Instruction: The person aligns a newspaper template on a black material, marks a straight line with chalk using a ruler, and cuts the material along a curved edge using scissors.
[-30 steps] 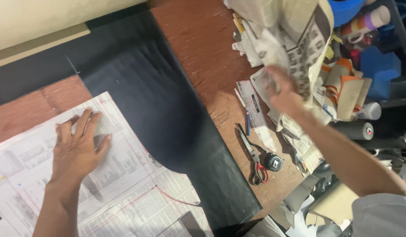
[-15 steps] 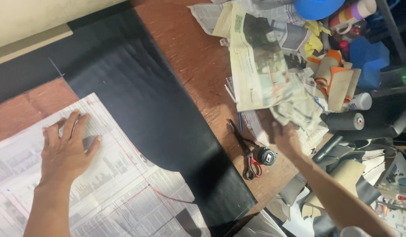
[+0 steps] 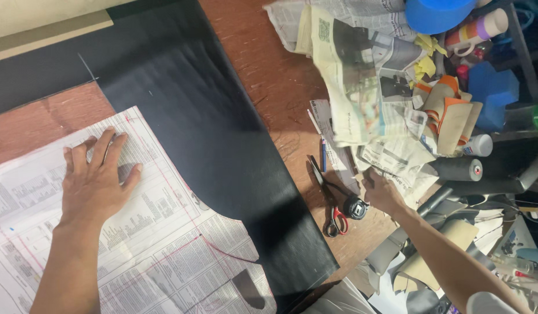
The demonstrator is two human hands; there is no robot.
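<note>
Fingers of left hand [image 3: 97,186]: spread flat, pressing on newspaper pattern [image 3: 147,244], gripping nothing. Pattern lies over black sheet [image 3: 205,139], left of scissors [image 3: 330,197]. Fingers of right hand [image 3: 382,192]: loosely curled, touching newspaper scraps [image 3: 397,160] just right of scissors; whether they grip cannot be told. Black tape measure [image 3: 356,207]: beside scissors' handles.

A single head-worn camera looks steeply down from above onto the reddish-brown wooden tabletop [image 3: 269,87], near enough that both forearms enter from the bottom edge. The left hand [image 3: 97,183] sits left of centre, the right hand [image 3: 382,192] right of centre. No second view overlaps it.
</note>
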